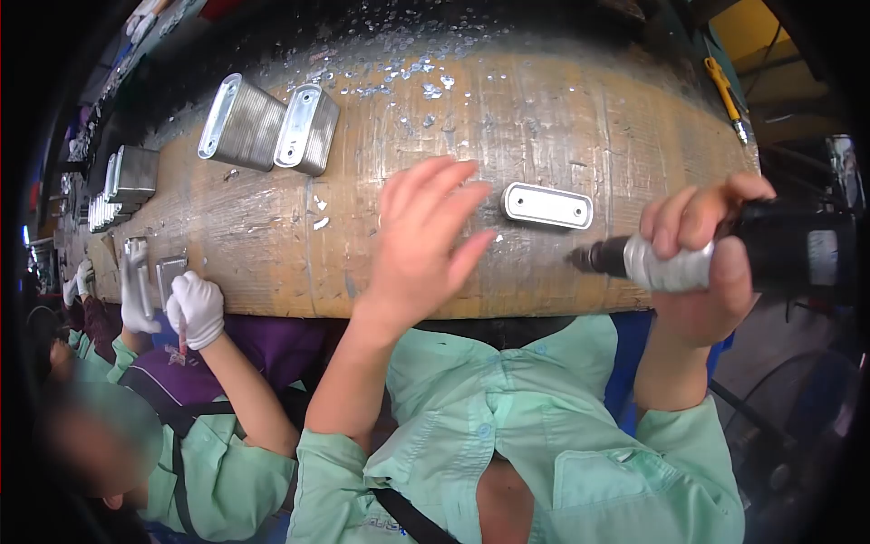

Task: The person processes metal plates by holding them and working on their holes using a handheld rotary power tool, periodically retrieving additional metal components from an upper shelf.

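My left hand (421, 236) is held over the table, fingers stretched and slightly blurred, with nothing in it. To its right lies an oblong silver metal part (547, 206) with rounded ends, a raised rim and a small hole near each end. My right hand (698, 249) is wrapped round the silver-taped collar of a black power tool (787, 249). The tool's narrow dark nose points left, close to the near right end of the metal part, without visible contact. Its back end runs into the dark right side of the view.
Two ribbed metal blocks (245, 122) (308, 131) stand at the back left of the worn table (381, 118), near scattered metal flakes (426, 72). A yellow-handled tool (722, 86) is at the right edge. On the left, a co-worker's white-gloved hands (195, 308) handle parts.
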